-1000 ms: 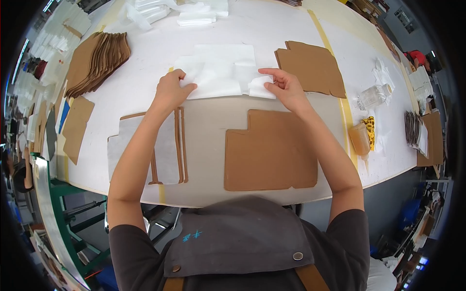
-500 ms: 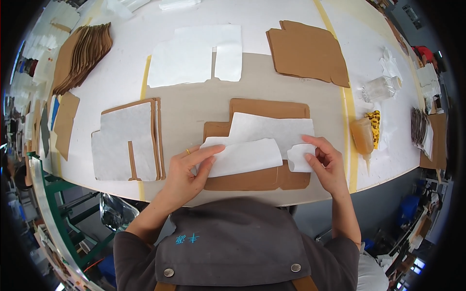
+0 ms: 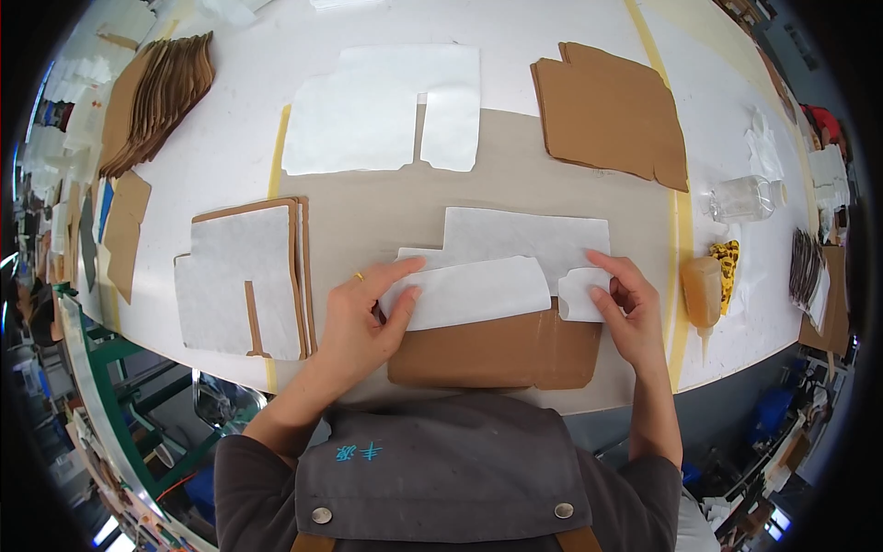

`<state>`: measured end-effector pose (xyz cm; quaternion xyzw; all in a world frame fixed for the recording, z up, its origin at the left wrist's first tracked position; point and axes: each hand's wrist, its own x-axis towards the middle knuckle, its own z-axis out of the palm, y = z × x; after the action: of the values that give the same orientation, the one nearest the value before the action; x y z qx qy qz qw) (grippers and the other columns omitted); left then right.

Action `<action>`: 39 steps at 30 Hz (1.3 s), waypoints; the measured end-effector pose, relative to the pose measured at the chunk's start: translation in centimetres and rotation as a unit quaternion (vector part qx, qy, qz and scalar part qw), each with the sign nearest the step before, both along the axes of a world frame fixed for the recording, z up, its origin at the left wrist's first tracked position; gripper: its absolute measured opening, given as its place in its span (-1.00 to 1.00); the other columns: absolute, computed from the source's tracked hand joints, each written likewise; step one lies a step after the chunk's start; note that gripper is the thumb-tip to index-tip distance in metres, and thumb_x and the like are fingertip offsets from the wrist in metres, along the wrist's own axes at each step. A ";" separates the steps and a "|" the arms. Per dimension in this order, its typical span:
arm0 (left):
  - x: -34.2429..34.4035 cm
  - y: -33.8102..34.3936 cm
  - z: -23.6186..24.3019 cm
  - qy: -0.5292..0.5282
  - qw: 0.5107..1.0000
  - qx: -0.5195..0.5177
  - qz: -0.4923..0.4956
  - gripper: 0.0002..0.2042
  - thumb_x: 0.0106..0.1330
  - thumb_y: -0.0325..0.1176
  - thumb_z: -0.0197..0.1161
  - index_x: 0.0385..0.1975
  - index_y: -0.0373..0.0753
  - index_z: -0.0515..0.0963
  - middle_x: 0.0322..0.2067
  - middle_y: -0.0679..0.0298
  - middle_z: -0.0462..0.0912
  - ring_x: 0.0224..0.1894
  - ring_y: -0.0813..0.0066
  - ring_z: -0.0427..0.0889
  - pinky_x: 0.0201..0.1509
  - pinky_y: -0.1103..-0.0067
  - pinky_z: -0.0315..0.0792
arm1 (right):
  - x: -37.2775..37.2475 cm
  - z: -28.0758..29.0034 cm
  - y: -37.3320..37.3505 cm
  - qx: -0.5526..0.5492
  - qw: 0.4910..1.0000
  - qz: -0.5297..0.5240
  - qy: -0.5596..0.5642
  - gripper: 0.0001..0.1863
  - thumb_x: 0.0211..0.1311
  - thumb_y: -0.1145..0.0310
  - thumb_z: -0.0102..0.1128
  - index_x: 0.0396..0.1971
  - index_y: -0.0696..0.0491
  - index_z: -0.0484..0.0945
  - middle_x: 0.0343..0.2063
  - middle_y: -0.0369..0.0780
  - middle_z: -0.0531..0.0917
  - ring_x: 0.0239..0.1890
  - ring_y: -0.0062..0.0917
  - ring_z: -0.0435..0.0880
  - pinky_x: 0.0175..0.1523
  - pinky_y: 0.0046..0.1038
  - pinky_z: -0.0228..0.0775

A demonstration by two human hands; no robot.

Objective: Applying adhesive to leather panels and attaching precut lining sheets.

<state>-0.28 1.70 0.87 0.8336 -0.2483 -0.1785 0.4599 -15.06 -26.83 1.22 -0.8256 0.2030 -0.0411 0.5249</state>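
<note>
A white, paper-like sheet (image 3: 524, 233) with a stepped outline lies over a brown cut panel (image 3: 487, 357) of similar shape, directly in front of me. Its near part is folded back on itself, and a slit divides that fold into a wide flap and a small right flap. My left hand (image 3: 361, 317) pinches the wide flap's left end between thumb and fingers. At the other side, my right hand (image 3: 633, 308) grips the small flap by its right edge. The panel's near strip is bare, while its far edge is hidden beneath the sheet.
White-topped brown panels (image 3: 235, 239) lie at left. Farther back are a slotted white sheet (image 3: 368, 120), brown panels (image 3: 609, 115) and a fanned brown stack (image 3: 166, 106). On the right stand a clear jar (image 3: 741, 200) and an amber nozzle bottle (image 3: 703, 291), beside yellow tape (image 3: 682, 248).
Both hands have shifted the white sheet away from me across the brown panel. It now covers the panel's far edge, and more brown shows on the near side. The view has shifted slightly.
</note>
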 end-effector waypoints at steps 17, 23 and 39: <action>-0.1 0.0 -0.4 -0.042 0.998 0.028 -0.035 -0.74 0.21 -0.51 0.29 -0.09 -0.25 0.63 -0.53 0.21 0.51 -0.68 0.44 0.40 -0.58 0.56 0.31 | -0.1 0.7 0.4 -0.047 0.999 0.000 0.020 -0.57 0.13 0.64 0.22 0.04 0.09 0.58 -0.28 -0.30 0.51 -0.44 -0.68 0.34 -0.37 -0.65 0.29; -0.1 0.2 -0.4 0.013 1.000 0.012 -0.014 -0.75 0.21 -0.51 0.30 -0.10 -0.23 0.65 -0.54 0.31 0.51 -0.64 0.66 0.30 -0.59 0.67 0.17 | -0.1 0.7 0.3 -0.013 0.999 -0.003 0.044 -0.59 0.15 0.62 0.22 0.04 0.08 0.58 -0.32 -0.31 0.48 -0.44 -0.69 0.34 -0.38 -0.65 0.27; -0.1 -0.3 0.0 -0.035 0.998 0.047 -0.036 -0.75 0.19 -0.51 0.31 -0.11 -0.26 0.64 -0.57 0.25 0.46 -0.66 0.53 0.30 -0.58 0.62 0.21 | -0.6 0.5 0.0 -0.040 0.999 0.006 0.022 -0.65 0.21 0.50 0.25 0.03 0.04 0.58 -0.31 -0.31 0.52 -0.50 -0.67 0.37 -0.40 -0.61 0.27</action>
<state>-0.40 1.36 0.90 0.8507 -0.2851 -0.1769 0.4045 -15.63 -26.80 1.73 -0.8477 0.2081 -0.0279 0.4871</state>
